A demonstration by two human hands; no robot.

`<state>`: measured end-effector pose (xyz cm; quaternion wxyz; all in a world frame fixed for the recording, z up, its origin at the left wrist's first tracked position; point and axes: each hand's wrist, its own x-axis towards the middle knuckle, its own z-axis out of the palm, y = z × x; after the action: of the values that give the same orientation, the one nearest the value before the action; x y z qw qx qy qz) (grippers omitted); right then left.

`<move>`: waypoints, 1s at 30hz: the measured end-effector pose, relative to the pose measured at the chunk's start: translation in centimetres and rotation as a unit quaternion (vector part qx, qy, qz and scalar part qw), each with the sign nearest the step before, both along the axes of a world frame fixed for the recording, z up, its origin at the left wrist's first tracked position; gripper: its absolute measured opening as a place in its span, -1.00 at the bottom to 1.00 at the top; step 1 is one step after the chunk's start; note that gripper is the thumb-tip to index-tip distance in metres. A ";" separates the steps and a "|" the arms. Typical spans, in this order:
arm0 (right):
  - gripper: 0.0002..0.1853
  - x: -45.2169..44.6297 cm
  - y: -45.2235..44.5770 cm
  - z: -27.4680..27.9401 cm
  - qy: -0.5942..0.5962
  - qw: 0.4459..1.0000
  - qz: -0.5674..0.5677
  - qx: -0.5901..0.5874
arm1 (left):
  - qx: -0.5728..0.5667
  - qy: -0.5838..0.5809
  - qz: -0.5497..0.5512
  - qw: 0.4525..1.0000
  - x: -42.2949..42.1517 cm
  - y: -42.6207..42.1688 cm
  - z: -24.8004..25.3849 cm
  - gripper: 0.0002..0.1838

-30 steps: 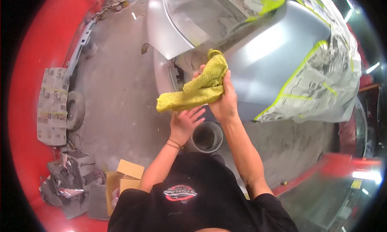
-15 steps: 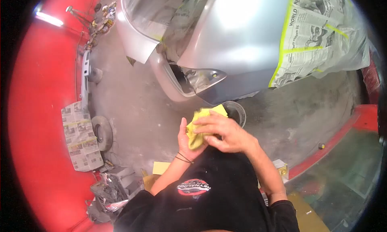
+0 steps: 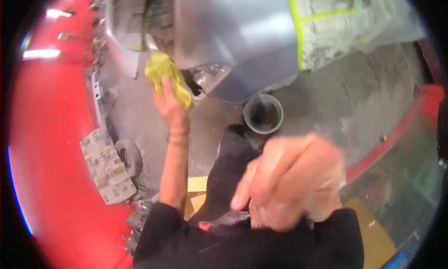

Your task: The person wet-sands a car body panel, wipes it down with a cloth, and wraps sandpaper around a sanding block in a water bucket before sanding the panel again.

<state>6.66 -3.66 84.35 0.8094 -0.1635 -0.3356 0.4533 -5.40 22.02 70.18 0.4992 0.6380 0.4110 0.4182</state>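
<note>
The crumpled yellow-green fabric cloth (image 3: 162, 66) has left the right hand (image 3: 298, 180), blurred at four o'clock, fingers curled, whether holding anything I cannot tell; the left hand (image 3: 171, 108) alone now grips it at eleven o'clock, near the silver-painted car (image 3: 224, 40).

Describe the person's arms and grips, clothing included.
The black sleeves are short and look plain. No glove shows on the left grip or the right grip; the left wrist is too blurred to tell whether a band circles it.
</note>
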 end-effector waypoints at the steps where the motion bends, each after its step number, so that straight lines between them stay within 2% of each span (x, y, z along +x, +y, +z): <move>1: -0.89 -0.9 0.6 1.4 0.039 0.998 -0.051 0.014 | 0.135 0.076 -0.045 0.987 1.2 0.9 -1.0 -0.40; 2: -0.89 -1.0 1.7 2.5 0.005 0.997 -0.064 0.048 | 0.286 0.127 -0.088 0.946 3.6 3.0 -2.1 -0.35; 3: -0.84 -0.8 2.5 2.8 0.001 0.995 -0.028 0.096 | 0.439 0.165 -0.118 0.875 6.4 4.8 -2.8 -0.29; 5: -0.72 -0.4 4.0 3.6 -0.007 0.981 0.051 0.185 | 0.494 0.280 -0.096 0.817 9.0 5.0 -6.2 -0.09; 6: -0.67 -2.2 5.1 3.3 0.051 0.970 0.049 0.234 | 0.513 0.268 -0.097 0.810 9.4 5.4 -7.3 0.04; 7: -0.61 -4.0 6.3 2.9 0.105 0.951 0.049 0.286 | 0.498 0.253 -0.091 0.824 9.6 4.8 -6.4 -0.05; 10: -0.67 -3.6 6.6 2.9 0.063 0.964 -0.060 0.252 | 0.560 0.250 -0.108 0.783 11.9 7.7 -5.0 -0.15; 11: -0.66 -3.7 8.0 1.4 0.025 0.955 -0.088 0.283 | 0.573 0.245 -0.127 0.772 13.1 8.4 -1.8 -0.27; 14: -0.71 -2.0 7.8 -0.8 -0.100 0.967 -0.096 0.214 | 0.670 0.228 -0.128 0.695 19.2 10.7 6.2 -0.35; 16: -0.84 -0.8 6.6 -1.1 -0.111 0.990 -0.040 0.081 | 0.724 0.167 -0.105 0.661 25.0 12.4 10.9 -0.40; 17: -0.84 -0.8 6.3 -2.2 -0.147 0.987 -0.065 -0.001 | 0.745 0.135 -0.093 0.647 28.1 13.2 13.3 -0.42; 18: -0.82 -0.8 6.0 -4.3 -0.183 0.975 -0.087 -0.090 | 0.749 0.149 -0.077 0.641 30.8 13.6 16.1 -0.44; 20: -0.78 -1.7 5.8 -7.7 -0.156 0.938 -0.139 -0.278 | 0.754 0.187 -0.044 0.628 34.1 14.0 20.1 -0.41; 22: -0.75 -3.9 5.5 -14.4 -0.042 0.889 -0.217 -0.401 | 0.770 0.135 -0.051 0.621 35.3 14.8 19.5 -0.48; 23: -0.73 -4.9 4.5 -17.7 -0.053 0.854 -0.256 -0.451 | 0.779 0.111 -0.051 0.616 35.6 15.1 18.9 -0.47; 25: -0.71 -6.5 1.2 -25.2 -0.055 0.786 -0.309 -0.533 | 0.783 0.145 -0.124 0.592 31.1 12.7 15.4 -0.48; 26: -0.70 -7.7 -0.9 -28.7 -0.041 0.755 -0.315 -0.573 | 0.790 0.191 -0.142 0.566 28.3 10.7 13.0 -0.48; 27: -0.69 -8.5 -3.0 -30.6 -0.081 0.710 -0.309 -0.628 | 0.770 0.185 -0.205 0.575 25.9 9.5 9.9 -0.47; 28: -0.68 -9.3 -5.0 -32.4 -0.120 0.660 -0.302 -0.678 | 0.765 0.202 -0.259 0.554 24.2 8.7 7.1 -0.47; 29: -0.68 -10.3 -7.0 -35.0 -0.131 0.640 -0.298 -0.697 | 0.742 0.255 -0.307 0.539 22.7 7.8 6.1 -0.44; 30: -0.67 -11.4 -8.9 -37.4 -0.140 0.617 -0.295 -0.716 | 0.748 0.248 -0.298 0.539 23.4 7.7 6.4 -0.42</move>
<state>-4.73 -12.60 46.93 0.4692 -0.8429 0.0522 0.2581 17.99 29.69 76.59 -0.1852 0.9434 -0.1574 0.2255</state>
